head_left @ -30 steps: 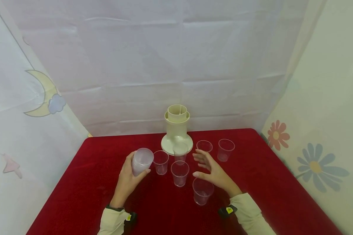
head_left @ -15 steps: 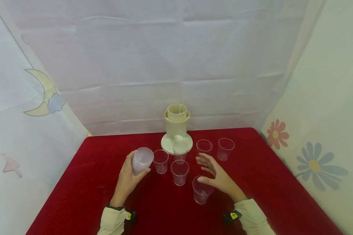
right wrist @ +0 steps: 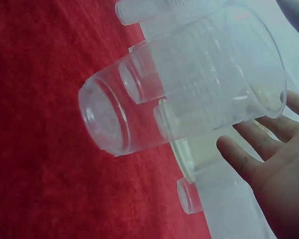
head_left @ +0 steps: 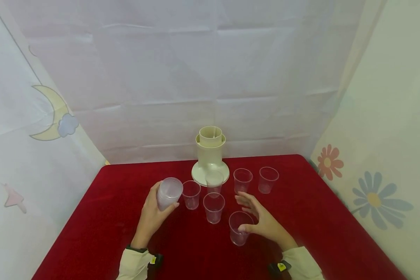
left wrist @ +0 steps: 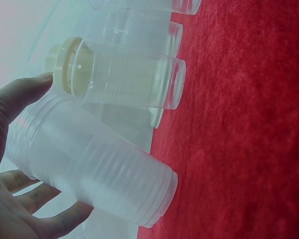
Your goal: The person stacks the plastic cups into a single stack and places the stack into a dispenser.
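No readable text or labels.

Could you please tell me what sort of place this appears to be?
Probably a makeshift booth for tabletop work: a red tabletop stands before a creased pale sheet, with flower-printed sheeting along its right side.

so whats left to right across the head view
pink printed shape, yellow printed crescent moon, left hand, stack of clear plastic cups, single clear plastic cup, cream cylindrical stand, right hand, red printed flower, blue printed flower
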### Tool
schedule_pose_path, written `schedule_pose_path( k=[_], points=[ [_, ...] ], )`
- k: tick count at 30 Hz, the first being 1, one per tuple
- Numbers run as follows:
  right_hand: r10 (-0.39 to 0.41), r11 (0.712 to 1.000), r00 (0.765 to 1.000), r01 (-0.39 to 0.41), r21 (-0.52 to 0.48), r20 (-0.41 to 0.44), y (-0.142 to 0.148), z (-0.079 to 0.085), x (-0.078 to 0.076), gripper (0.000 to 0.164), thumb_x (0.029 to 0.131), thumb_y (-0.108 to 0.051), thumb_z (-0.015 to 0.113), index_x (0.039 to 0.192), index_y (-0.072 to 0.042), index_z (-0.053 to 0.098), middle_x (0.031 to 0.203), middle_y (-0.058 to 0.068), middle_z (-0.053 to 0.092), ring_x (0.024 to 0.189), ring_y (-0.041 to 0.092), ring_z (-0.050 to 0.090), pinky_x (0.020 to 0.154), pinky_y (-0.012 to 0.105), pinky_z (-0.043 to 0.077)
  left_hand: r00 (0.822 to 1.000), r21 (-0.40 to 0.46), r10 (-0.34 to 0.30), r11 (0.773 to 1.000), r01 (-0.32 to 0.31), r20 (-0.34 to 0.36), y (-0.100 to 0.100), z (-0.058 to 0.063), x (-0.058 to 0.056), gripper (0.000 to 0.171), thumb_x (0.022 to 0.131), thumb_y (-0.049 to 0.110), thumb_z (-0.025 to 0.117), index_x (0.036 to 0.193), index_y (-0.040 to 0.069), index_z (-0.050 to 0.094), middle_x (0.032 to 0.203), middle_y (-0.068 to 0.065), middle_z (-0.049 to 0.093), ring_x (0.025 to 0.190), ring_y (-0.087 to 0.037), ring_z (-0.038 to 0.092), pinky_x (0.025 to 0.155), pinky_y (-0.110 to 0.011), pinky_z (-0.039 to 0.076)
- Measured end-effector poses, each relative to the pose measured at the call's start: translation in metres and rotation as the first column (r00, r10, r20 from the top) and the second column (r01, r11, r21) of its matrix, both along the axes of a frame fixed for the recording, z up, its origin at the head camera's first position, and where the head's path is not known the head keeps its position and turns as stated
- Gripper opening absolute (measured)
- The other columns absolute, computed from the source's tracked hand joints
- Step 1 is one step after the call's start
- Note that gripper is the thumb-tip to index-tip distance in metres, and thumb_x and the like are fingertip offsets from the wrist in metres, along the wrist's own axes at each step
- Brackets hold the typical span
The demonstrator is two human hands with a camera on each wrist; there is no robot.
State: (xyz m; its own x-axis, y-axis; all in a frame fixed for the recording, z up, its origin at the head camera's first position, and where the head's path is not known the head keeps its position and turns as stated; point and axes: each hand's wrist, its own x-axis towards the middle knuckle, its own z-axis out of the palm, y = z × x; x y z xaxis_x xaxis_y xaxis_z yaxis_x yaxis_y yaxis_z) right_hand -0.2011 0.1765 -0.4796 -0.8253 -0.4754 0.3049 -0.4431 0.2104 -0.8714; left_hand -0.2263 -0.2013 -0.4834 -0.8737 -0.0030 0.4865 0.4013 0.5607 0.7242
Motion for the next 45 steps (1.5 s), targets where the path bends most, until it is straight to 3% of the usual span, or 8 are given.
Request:
schedule_pose_path(
  k=[5, 10, 20, 27, 34, 39, 45],
  points=[
    [0.005, 1.000, 0.999, -0.005, 0.005, 0.051, 0.000, -0.006, 0.003, 0.091, 0.082, -0.023, 0.081, 0.155, -0.016, 0.027, 0.151, 0.005, 0.044, 0.138, 0.028, 0.042, 0.107, 0.024, 0.040, 1.000, -0.001, 0.003, 1.000, -0.003, -0.007, 0.000, -0.001, 0.001, 0.088, 0.074, 0.023, 0.089, 0.146, 0.012, 0.038, 0.133, -0.016, 0.054, 0.112, -0.035, 0.055, 0.088, -0.062, 0.050],
    [0.020, 1.000, 0.994, -0.022, 0.015, 0.110, 0.000, -0.012, 0.006, 0.090, 0.084, -0.023, 0.079, 0.155, -0.018, 0.026, 0.152, 0.009, 0.042, 0.138, 0.033, 0.041, 0.106, 0.022, 0.040, 1.000, 0.004, 0.009, 1.000, -0.009, 0.025, -0.001, -0.004, 0.004, 0.088, 0.075, 0.023, 0.089, 0.146, 0.014, 0.038, 0.134, -0.014, 0.053, 0.112, -0.035, 0.055, 0.089, -0.062, 0.051],
    [0.046, 0.999, 0.989, -0.041, -0.034, 0.144, 0.002, -0.016, 0.009, 0.084, 0.086, -0.024, 0.076, 0.155, -0.022, 0.027, 0.152, 0.007, 0.044, 0.138, 0.037, 0.042, 0.107, 0.023, 0.039, 0.999, 0.016, 0.007, 1.000, -0.008, 0.044, 0.000, -0.004, 0.006, 0.087, 0.075, 0.024, 0.088, 0.147, 0.017, 0.038, 0.134, -0.013, 0.053, 0.114, -0.035, 0.055, 0.090, -0.063, 0.050],
    [0.083, 0.996, 0.985, -0.079, -0.029, 0.152, 0.003, -0.016, 0.014, 0.086, 0.084, -0.022, 0.078, 0.154, -0.023, 0.028, 0.153, 0.014, 0.041, 0.138, 0.021, 0.044, 0.107, 0.026, 0.040, 0.999, 0.011, 0.008, 1.000, -0.008, 0.033, -0.001, -0.003, 0.004, 0.087, 0.076, 0.025, 0.088, 0.147, 0.017, 0.038, 0.135, -0.013, 0.053, 0.114, -0.035, 0.056, 0.091, -0.062, 0.050],
    [0.095, 0.996, 0.978, -0.093, -0.019, 0.188, 0.002, -0.020, 0.015, 0.087, 0.084, -0.021, 0.078, 0.155, -0.024, 0.027, 0.153, 0.021, 0.039, 0.138, 0.033, 0.042, 0.109, 0.028, 0.040, 1.000, 0.011, 0.010, 1.000, -0.010, 0.024, -0.001, -0.002, 0.003, 0.088, 0.075, 0.024, 0.088, 0.147, 0.016, 0.038, 0.135, -0.014, 0.053, 0.114, -0.035, 0.055, 0.091, -0.063, 0.049],
    [0.058, 0.998, 0.976, -0.064, 0.019, 0.209, 0.000, -0.021, 0.016, 0.085, 0.083, -0.021, 0.079, 0.153, -0.027, 0.031, 0.151, 0.017, 0.043, 0.136, 0.031, 0.045, 0.106, 0.025, 0.041, 1.000, 0.009, 0.012, 1.000, -0.012, 0.025, -0.001, -0.001, 0.002, 0.088, 0.075, 0.024, 0.088, 0.147, 0.016, 0.038, 0.135, -0.014, 0.053, 0.114, -0.035, 0.055, 0.091, -0.063, 0.050],
    [0.033, 0.998, 0.991, -0.040, 0.050, 0.133, -0.001, -0.022, 0.016, 0.077, 0.083, -0.021, 0.079, 0.148, -0.013, 0.037, 0.143, 0.010, 0.053, 0.128, 0.029, 0.053, 0.103, 0.026, 0.045, 0.999, 0.004, 0.013, 1.000, -0.013, 0.029, -0.001, 0.000, 0.001, 0.090, 0.075, 0.024, 0.089, 0.147, 0.015, 0.037, 0.135, -0.015, 0.053, 0.114, -0.036, 0.055, 0.091, -0.063, 0.049]
  ],
)
